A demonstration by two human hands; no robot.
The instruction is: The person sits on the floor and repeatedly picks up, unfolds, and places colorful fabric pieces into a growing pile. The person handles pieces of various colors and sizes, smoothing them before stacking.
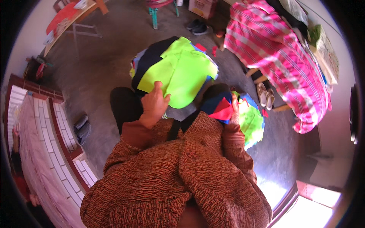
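In front of me lies a large pile of flat cloth pieces, with lime-green cloth [180, 72] on top and dark navy cloth [154, 57] along its left side. My left hand [153, 104] is at the near edge of the lime-green cloth, index finger stretched out and thumb apart; whether it touches the cloth I cannot tell. At my right knee my right hand [235, 110] is closed on several cloth pieces, among them a red cloth piece [222, 111] and blue cloth [213, 104]. Beside it, to the right, is a smaller heap of lime-green and blue pieces [251, 123].
Red scraps [200, 47] lie on the grey floor [91, 68] beyond the pile. At the right, a pink plaid cloth [273, 53] covers furniture, with pale shoes [265, 95] below. Dark shoes [197, 27] stand at the back. A table [74, 19] is at the far left.
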